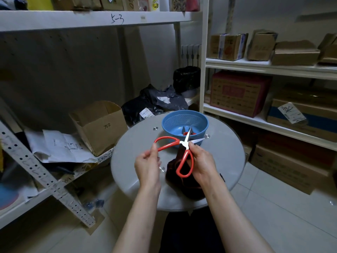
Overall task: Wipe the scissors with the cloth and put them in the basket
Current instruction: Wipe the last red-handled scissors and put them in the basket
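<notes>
Red-handled scissors [184,143] hang spread wide open above the round table. My left hand [148,166] pinches the left handle loop. My right hand [202,164] holds the scissors near the pivot, together with a dark cloth [182,177] that hangs down under the other handle and rests on the table. The blades point toward the blue basket [185,119] just behind. Another pair of red-handled scissors [187,132] lies inside the basket, partly hidden by the blades.
The round grey glass table [133,152] stands between white shelves. An open cardboard box [99,125] and papers sit on the left shelf. Dark parcel bags [155,105] lie behind the table. Cardboard boxes fill the right shelves [255,117].
</notes>
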